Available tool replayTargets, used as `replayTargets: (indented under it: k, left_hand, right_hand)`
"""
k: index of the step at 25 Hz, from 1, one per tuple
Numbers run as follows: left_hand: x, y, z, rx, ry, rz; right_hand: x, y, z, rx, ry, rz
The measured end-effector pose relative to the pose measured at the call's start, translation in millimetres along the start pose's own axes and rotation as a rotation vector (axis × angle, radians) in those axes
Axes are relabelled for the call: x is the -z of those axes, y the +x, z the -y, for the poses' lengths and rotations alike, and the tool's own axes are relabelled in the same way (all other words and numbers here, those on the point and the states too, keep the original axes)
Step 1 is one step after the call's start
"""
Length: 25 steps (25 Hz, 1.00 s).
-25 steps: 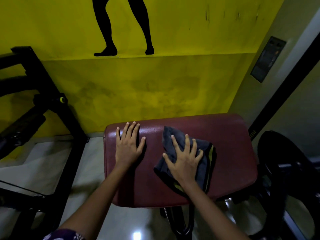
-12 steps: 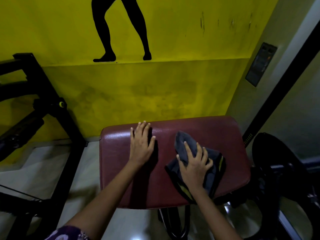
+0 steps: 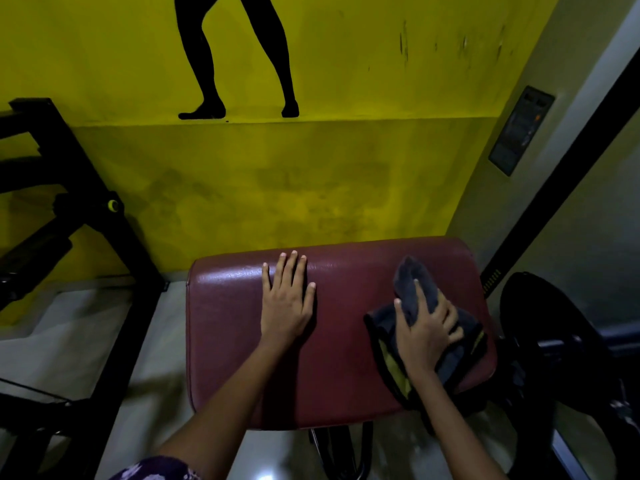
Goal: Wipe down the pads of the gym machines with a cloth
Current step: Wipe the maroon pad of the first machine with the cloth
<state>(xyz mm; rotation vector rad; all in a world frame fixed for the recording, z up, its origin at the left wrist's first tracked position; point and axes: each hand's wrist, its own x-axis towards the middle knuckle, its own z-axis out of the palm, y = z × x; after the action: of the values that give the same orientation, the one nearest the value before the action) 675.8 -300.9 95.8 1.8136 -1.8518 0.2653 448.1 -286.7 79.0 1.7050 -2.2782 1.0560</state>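
Since a second ago the cloth (image 3: 420, 306) and the right hand (image 3: 424, 332) on it have slid from the middle of the maroon pad (image 3: 339, 368) to its right edge, lower right of the frame; the fingers now curl into the bunched fabric rather than lying spread. The left hand (image 3: 285, 303) has shifted right too, fingers straight, flat on the pad. The stroke looks nearly run out. Behind is a yellow wall (image 3: 311, 181); a black frame (image 3: 69, 209) stands at left.
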Motion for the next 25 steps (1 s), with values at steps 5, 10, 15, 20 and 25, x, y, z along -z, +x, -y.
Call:
replayTargets:
  k: [5,10,15,20,25]
  left_hand:
    - [0.4,0.0,-0.6,-0.010,0.016,-0.014]
    - [0.7,-0.7,-0.9,-0.001,-0.013,-0.025]
    - [1.0,-0.3,-2.4,0.016,-0.019,-0.042]
    - [1.6,-0.3,-4.0,0.012,-0.003,-0.057]
    - [5.6,-2.3,-7.6,0.033,-0.048,-0.057]
  right_hand:
    - [-17.5,7.3,48.9,0.609,-0.069,0.086]
    - [-12.7,75.8,31.6,0.375,-0.065,0.052]
    - [-13.2,90.3,60.7,0.099,-0.007,0.100]
    - [-22.0,34.9,73.0,0.558,-0.021,0.111]
    - [-11.5,60.3,-5.7,0.817,-0.018,0.116]
